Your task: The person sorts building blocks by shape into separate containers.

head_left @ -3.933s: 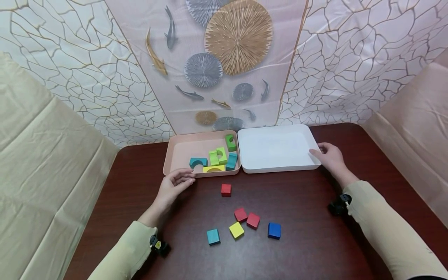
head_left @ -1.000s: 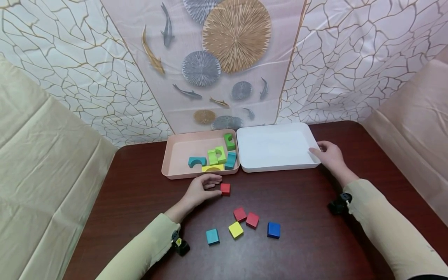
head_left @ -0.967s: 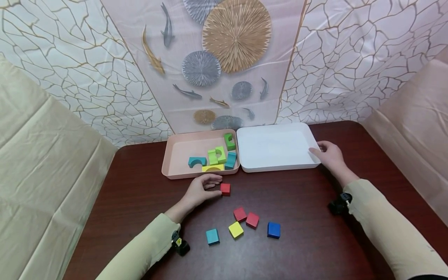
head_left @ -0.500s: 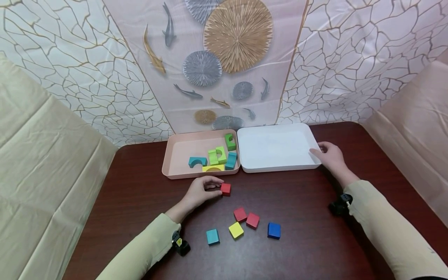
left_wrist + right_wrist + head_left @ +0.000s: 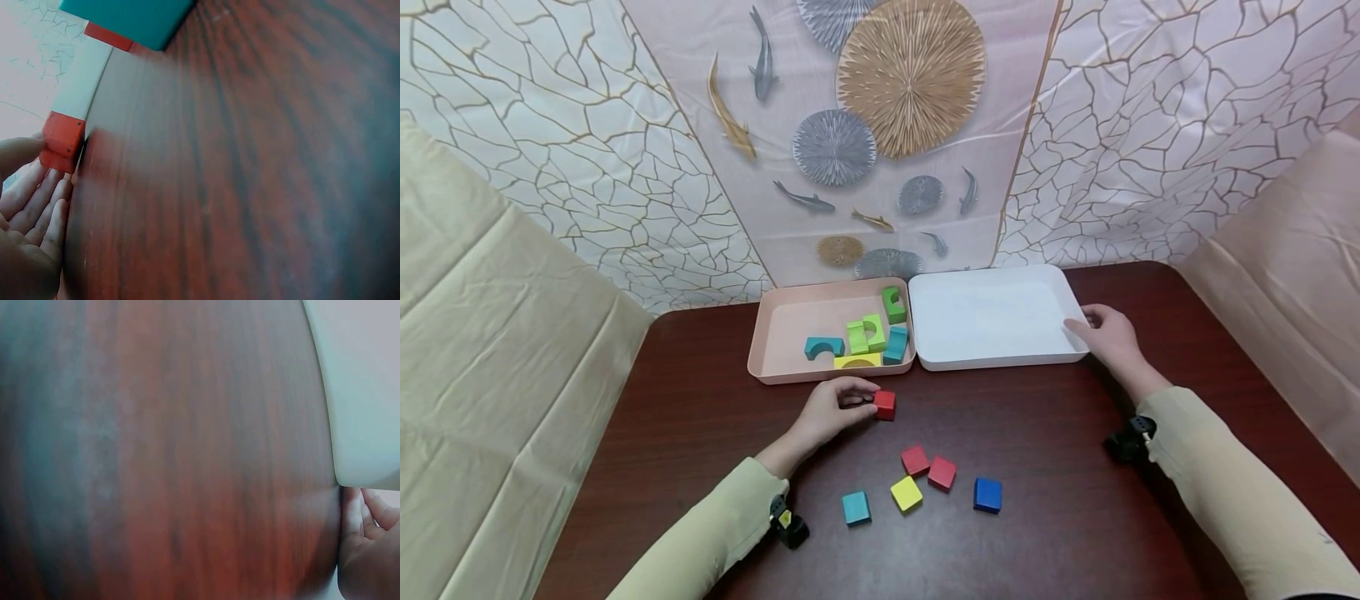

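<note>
My left hand (image 5: 826, 415) pinches a small red block (image 5: 885, 405) between thumb and fingertips, just in front of the peach tray (image 5: 796, 315). In the left wrist view the thumb meets one side of the red block (image 5: 64, 132), close over the table, with the other fingers stretched out below. At the right end of the white tray (image 5: 988, 317), my right hand (image 5: 1108, 337) grips the rim, thumb over the inside edge and fingers outside. The right wrist view shows those fingers against the corner of the white tray (image 5: 369, 425).
Nearer on the dark wood table (image 5: 1045, 442) lie a teal block (image 5: 856, 508), a yellow block (image 5: 907, 494), two red blocks (image 5: 942, 472) and a blue block (image 5: 988, 495). Inside the peach tray are several arch blocks, including a yellow one (image 5: 858, 361). A patterned cloth (image 5: 700, 167) hangs behind.
The left hand has moved right from the peach tray's front edge to the red block, and its fingers have closed on it. The right hand has stayed at the white tray.
</note>
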`<act>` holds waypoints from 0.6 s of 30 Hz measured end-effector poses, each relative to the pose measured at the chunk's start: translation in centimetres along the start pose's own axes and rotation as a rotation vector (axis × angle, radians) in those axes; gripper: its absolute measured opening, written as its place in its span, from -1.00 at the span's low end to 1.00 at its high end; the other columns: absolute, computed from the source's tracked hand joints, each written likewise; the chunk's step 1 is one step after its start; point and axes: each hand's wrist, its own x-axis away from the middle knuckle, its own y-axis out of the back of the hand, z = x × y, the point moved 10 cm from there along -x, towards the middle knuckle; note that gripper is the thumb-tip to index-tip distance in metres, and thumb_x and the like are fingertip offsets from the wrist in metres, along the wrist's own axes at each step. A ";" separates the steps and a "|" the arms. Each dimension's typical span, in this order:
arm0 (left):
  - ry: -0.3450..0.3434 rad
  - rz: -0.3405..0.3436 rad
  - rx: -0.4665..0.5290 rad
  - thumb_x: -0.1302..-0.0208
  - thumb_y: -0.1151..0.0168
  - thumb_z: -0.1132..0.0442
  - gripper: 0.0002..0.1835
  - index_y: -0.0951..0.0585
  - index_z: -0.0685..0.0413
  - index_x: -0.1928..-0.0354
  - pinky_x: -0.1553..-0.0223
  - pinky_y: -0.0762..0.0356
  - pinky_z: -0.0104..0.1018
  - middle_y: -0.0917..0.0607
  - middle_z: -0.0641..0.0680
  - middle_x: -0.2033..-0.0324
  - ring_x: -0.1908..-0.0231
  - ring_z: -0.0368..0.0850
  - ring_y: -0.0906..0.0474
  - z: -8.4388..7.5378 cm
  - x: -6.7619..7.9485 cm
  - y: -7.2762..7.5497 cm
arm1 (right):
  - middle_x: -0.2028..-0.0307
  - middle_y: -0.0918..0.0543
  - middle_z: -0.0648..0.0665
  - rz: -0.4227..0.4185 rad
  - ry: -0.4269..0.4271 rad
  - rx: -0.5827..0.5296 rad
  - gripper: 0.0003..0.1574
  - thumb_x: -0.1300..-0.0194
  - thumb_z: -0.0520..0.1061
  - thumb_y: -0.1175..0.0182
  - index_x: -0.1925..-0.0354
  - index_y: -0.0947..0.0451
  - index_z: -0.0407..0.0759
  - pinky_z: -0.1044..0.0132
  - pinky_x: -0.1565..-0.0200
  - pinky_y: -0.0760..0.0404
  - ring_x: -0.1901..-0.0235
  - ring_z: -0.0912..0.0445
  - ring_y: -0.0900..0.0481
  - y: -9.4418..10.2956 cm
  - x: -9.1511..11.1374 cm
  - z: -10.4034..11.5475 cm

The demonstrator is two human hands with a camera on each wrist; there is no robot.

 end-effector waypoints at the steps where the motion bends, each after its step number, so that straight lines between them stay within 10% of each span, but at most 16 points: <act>1: 0.000 -0.003 -0.001 -0.37 -0.47 0.32 -0.71 -0.77 0.13 -0.11 -0.16 -0.74 -0.09 -0.79 0.21 -0.06 -0.07 0.09 -0.76 0.0 0.0 0.0 | -0.26 -0.47 -0.58 0.000 0.001 0.000 -0.20 -0.61 0.10 -0.09 -0.41 -0.34 -0.56 -0.20 -0.24 -0.47 -0.19 -0.35 -0.44 0.0 0.0 0.0; 14: 0.039 -0.027 0.069 -0.36 -0.47 0.34 -0.69 -0.76 0.16 -0.12 -0.10 -0.77 -0.17 -0.78 0.22 -0.10 -0.05 0.08 -0.78 0.4 0.0 0.2 | -0.29 -0.45 -0.60 -0.001 0.004 -0.005 -0.18 -0.61 0.12 -0.09 -0.42 -0.32 -0.57 -0.22 -0.26 -0.47 -0.21 -0.37 -0.44 0.0 -0.1 -0.2; 18: 0.046 -0.036 0.082 -0.35 -0.47 0.35 -0.68 -0.75 0.16 -0.12 -0.12 -0.76 -0.16 -0.78 0.22 -0.10 -0.06 0.08 -0.77 0.5 0.0 0.3 | -0.28 -0.48 -0.57 -0.004 -0.002 -0.024 -0.16 -0.60 0.13 -0.11 -0.41 -0.34 -0.56 0.05 -0.12 -0.52 -0.18 -0.30 -0.45 0.0 -0.2 -0.3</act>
